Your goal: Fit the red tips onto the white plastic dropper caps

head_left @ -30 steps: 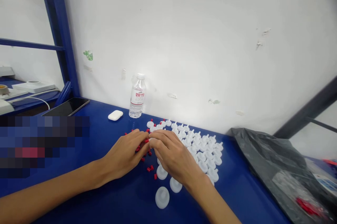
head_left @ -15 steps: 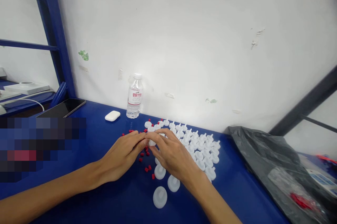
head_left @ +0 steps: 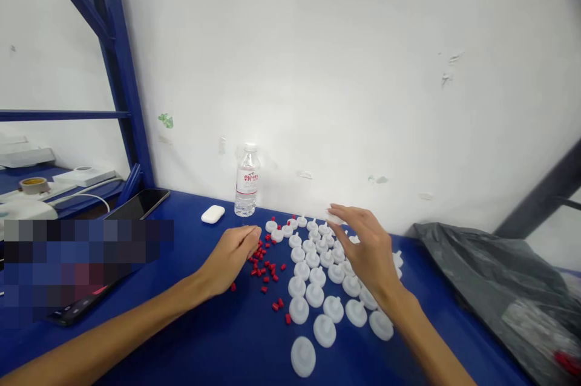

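Note:
My left hand (head_left: 231, 258) is closed beside the loose red caps (head_left: 264, 271), thumb pressed against the curled fingers. What it may hold is hidden. Over the far part of the white round discs with short stems (head_left: 315, 294), my right hand (head_left: 363, 244) hovers with thumb and fingers apart, and I see nothing clearly held between them. The discs lie in loose rows on the blue table (head_left: 218, 343), most with stems upward. A few discs (head_left: 276, 235) stand at the back left, with red caps on or right by them. The right hand and forearm hide part of the group.
A water bottle (head_left: 247, 183) stands against the wall, with a small white case (head_left: 213, 214) to its left. A phone (head_left: 140, 204) lies at the left by the blue frame (head_left: 122, 71). Grey plastic bag (head_left: 481, 277) covers the right side. A blurred patch hides the left edge.
My hands have parted. The right hand has moved right, over the white discs, and its fingers have spread; the left stays closed by the red caps. The view has shifted slightly.

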A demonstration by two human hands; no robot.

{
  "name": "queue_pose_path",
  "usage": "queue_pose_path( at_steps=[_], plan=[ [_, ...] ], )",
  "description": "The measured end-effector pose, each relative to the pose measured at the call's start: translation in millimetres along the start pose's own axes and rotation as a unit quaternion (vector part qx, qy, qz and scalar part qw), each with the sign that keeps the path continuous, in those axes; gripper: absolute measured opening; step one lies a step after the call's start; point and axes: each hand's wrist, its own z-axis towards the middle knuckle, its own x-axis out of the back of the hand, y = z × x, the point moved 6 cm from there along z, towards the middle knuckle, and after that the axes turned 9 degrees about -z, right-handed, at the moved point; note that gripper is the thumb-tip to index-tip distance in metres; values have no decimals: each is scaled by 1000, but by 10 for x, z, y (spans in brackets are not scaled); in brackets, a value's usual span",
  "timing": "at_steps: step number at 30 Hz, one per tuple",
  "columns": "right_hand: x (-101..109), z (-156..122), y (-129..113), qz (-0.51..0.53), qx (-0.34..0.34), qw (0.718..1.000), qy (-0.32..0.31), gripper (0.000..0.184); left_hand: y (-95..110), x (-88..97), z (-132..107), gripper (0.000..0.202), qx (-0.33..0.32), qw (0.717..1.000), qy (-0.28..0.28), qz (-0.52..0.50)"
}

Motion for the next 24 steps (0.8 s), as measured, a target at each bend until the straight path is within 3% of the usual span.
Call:
queue_pose_path(
  at_steps=[2,4,6,7,8,13,20,24],
  plan=[
    [-20,33,96,26,-41,999,-10,21,33,25,17,42,-63,988,4,144],
    [-132,140,127,31,-62,996,-58,16,18,12,10,37,-78,974,6,215],
    [-340,307,151,18,-69,985,-155,14,-12,-17,-8,36,-70,971,2,227],
    [-486,383,162,10,-62,969,-237,15,-26,-33,-17,36,-65,972,-2,226],
    [-578,479,174,12,-50,961,-272,13,-39,-45,-25,36,-61,973,-5,225],
    [-836,809,330,22,-53,946,-318,13,-54,-49,-28,32,-68,970,-5,232],
    [-1038,561,514,105,-82,890,-437,10,58,-89,-73,26,-116,966,-3,233],
    [-1049,477,544,125,-93,872,-464,15,76,-132,-98,17,-121,964,-7,237]
  ],
)
